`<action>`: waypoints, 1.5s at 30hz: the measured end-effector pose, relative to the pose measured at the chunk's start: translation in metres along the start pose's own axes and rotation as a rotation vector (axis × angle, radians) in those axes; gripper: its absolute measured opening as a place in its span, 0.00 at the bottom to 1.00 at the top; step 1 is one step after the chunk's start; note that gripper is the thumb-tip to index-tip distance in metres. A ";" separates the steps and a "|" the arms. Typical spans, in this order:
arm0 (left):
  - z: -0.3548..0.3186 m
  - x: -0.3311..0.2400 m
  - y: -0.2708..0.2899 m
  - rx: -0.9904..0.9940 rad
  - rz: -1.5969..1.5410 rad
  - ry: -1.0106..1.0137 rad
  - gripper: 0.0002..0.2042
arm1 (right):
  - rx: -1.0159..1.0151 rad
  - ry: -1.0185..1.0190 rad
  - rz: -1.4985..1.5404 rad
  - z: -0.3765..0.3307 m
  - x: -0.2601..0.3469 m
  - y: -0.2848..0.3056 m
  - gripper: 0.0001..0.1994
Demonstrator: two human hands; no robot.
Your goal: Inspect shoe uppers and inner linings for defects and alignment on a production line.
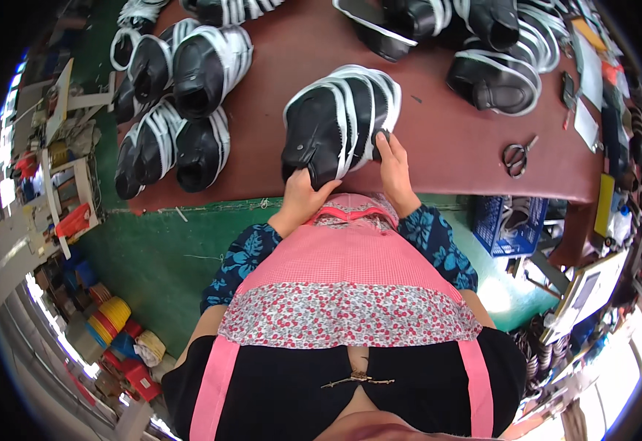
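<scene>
A nested stack of black shoe uppers (317, 117) with white edging lies at the front middle of the table, right before me. My left hand (302, 202) is closed on the near end of the stack, its fingers tucked into the opening of the nearest upper and its thumb along the white edge. On the right side of the same stack, my right hand (396, 173) pinches a black part of an upper between thumb and fingers. The fingertips of the left hand are hidden by the black material.
More black uppers (207, 70) stand in bundles on the left of the brown table (439, 140), with others (497, 84) at the far right. Scissors (516, 156) lie near the right front edge. Below that edge stands a blue crate (489, 228).
</scene>
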State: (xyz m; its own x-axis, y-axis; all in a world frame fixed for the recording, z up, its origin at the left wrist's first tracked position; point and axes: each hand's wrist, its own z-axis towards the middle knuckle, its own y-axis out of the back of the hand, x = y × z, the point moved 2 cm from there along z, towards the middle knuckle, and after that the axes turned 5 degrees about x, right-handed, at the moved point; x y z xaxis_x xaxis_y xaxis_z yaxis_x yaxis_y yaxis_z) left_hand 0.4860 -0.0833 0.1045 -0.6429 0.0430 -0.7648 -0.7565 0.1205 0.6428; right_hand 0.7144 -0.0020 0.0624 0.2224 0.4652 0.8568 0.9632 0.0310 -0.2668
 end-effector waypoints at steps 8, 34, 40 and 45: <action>0.053 0.022 0.086 -0.330 0.094 -0.001 0.17 | -0.042 -0.027 0.016 -0.007 0.012 0.009 0.17; 0.109 -0.011 -0.077 0.521 0.367 -0.173 0.23 | 0.178 0.239 -0.835 0.081 0.063 -0.017 0.19; 0.111 0.041 -0.105 0.217 0.212 -0.511 0.15 | 0.583 0.390 -1.579 0.087 0.061 -0.112 0.16; 0.110 0.044 -0.122 0.325 0.386 -0.368 0.16 | 0.735 0.350 -1.702 0.084 0.073 -0.108 0.14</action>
State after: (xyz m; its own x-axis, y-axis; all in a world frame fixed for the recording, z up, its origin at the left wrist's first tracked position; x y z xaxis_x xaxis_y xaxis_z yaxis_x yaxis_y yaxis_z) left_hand 0.5631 0.0127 -0.0126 -0.7355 0.4760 -0.4822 -0.3653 0.3209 0.8738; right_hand 0.6136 0.1029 0.1173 -0.6637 -0.6391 0.3888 -0.0668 0.5683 0.8201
